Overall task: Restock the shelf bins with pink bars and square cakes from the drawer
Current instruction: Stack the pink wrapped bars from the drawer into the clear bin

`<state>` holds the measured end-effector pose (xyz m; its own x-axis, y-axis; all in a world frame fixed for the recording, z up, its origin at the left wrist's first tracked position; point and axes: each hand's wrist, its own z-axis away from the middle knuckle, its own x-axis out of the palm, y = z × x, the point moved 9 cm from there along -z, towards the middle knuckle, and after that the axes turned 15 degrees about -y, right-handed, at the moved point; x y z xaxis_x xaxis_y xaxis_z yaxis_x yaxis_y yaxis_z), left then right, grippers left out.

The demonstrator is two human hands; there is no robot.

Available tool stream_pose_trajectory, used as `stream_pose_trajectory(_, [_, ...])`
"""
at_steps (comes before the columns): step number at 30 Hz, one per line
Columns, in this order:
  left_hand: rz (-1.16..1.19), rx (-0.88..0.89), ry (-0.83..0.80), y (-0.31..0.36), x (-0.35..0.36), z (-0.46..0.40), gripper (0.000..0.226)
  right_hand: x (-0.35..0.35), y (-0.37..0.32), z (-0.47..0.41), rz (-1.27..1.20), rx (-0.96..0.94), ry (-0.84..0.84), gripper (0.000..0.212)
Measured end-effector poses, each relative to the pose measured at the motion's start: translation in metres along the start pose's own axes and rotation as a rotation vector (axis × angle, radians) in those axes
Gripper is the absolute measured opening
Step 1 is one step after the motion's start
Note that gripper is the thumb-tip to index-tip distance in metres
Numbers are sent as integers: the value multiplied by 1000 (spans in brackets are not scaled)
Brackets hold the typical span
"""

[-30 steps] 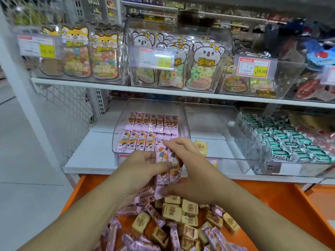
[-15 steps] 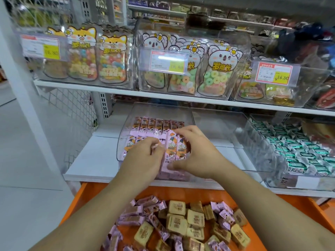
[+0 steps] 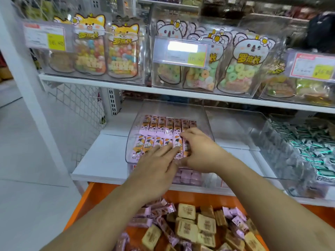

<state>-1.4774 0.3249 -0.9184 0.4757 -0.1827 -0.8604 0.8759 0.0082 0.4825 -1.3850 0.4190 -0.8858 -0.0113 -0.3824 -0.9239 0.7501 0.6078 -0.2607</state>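
Here two hands [image 3: 157, 165] [image 3: 201, 151] press pink bars [image 3: 163, 127], two rows.

Bright, even overhead store light, soft shadows only. Hard white glare blows out the price tag [image 3: 181, 52] at upper centre; reflections haze the clear bins. Slight motion blur overall, labels unreadable. Wide-angle bending curves the shelf edge [image 3: 181, 93] and stretches the frame corners.

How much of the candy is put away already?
Two rows of pink bars already lie in the clear bin. The left hand lies flat on the front row while the right hand pinches in the last bars. Many pink bars and all the square cakes wait in the orange drawer.
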Motion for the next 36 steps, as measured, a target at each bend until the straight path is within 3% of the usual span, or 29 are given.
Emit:
stream_pose_trajectory(2, [-37, -32, -32, -3, 5, -2, 53, 6, 1, 0, 45, 17, -18, 88])
stream_pose_trajectory(7, [-129, -51, -50, -4, 8, -2, 55, 11, 6, 11, -38, 63, -19, 90])
stream_pose_trajectory(13, [-217, -67, -101, -4, 12, -3, 57, 24, 3, 19, 15, 51, -71, 29])
stream_pose_trajectory(17, [-201, -77, -155, -4, 16, -1, 61, 24, -1, 22, 5, 19, -71, 26])
stream_pose_trajectory(29, [-124, -54, -143, 9, 21, 34, 61, 14, -4, 80, -111, -55, 40, 50])
stream_pose_trajectory(36, [-74, 119, -72, 54, 57, 76, 53, 43, 25, 141, -289, 31, 143, 13])
